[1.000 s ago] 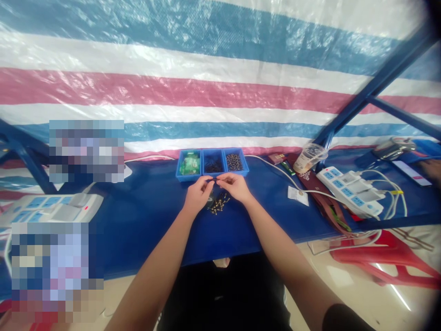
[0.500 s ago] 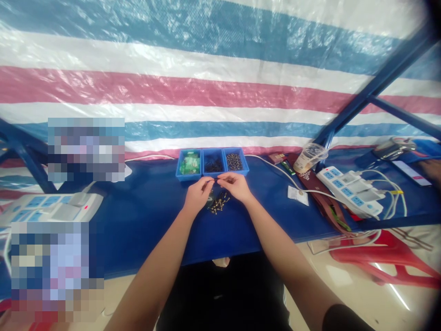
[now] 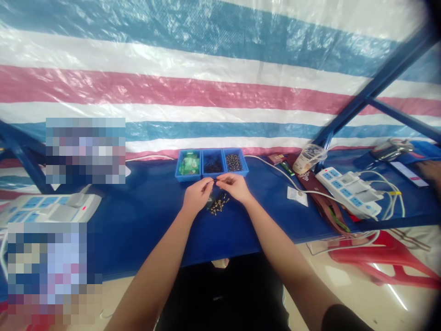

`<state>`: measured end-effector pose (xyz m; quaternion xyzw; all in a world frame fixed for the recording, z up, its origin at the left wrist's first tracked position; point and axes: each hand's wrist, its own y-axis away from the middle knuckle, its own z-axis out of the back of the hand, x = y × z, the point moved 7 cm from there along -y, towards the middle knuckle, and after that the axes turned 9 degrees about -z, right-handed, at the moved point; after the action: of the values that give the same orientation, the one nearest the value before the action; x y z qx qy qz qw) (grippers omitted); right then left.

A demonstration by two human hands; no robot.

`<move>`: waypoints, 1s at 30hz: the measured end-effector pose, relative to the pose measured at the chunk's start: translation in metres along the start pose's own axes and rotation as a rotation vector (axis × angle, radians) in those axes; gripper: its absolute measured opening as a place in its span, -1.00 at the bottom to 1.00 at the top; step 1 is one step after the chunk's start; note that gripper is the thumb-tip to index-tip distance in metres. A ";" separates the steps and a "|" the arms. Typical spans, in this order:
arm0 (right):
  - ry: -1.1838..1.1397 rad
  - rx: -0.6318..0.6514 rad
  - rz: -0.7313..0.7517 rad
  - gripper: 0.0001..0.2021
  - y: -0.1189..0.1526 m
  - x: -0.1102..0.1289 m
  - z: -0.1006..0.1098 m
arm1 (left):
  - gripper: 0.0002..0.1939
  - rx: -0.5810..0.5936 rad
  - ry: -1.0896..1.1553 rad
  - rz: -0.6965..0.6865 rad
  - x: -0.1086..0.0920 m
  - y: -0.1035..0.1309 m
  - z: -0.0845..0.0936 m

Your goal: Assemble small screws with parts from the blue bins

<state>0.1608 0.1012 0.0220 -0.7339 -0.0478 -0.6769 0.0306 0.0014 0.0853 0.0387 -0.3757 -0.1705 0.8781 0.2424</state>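
My left hand (image 3: 199, 195) and my right hand (image 3: 234, 186) meet fingertip to fingertip over the blue table (image 3: 227, 236). Both are closed in a pinch. A small dark piece seems to sit between them, too tiny to name. Just below my fingers lies a loose pile of small brass-and-black metal parts (image 3: 219, 203). Right behind my hands three blue bins stand side by side: the left bin (image 3: 188, 177) holds green pieces (image 3: 190, 163), the middle one dark thin parts (image 3: 212, 164), the right one small silvery metal parts (image 3: 234, 162).
To the right are a plastic cup (image 3: 306, 159), a brown strap (image 3: 320, 197), a small white packet (image 3: 296, 196), a power strip (image 3: 347, 191) with cables and a phone (image 3: 409, 174). Another power strip (image 3: 51, 205) lies left. At the right edge shows another person's hand (image 3: 430, 171).
My hands stay pinched together in nearly the same place, with only slight finger movement. The view has shifted a little, and the other person's hand at the right edge has moved slightly.
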 end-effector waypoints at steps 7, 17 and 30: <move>0.045 -0.008 -0.016 -0.67 0.000 -0.002 0.001 | -0.71 -0.030 -0.011 0.021 -0.001 0.001 0.003; 0.004 0.007 0.016 -0.64 -0.001 -0.003 0.001 | -0.72 -0.043 0.005 -0.016 -0.002 0.000 0.003; 0.020 -0.009 0.014 -0.65 0.000 0.000 0.000 | -0.69 -0.097 0.028 0.029 -0.001 0.001 0.006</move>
<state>0.1613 0.1009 0.0224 -0.7276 -0.0395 -0.6841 0.0325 -0.0026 0.0834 0.0424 -0.4017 -0.2042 0.8668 0.2136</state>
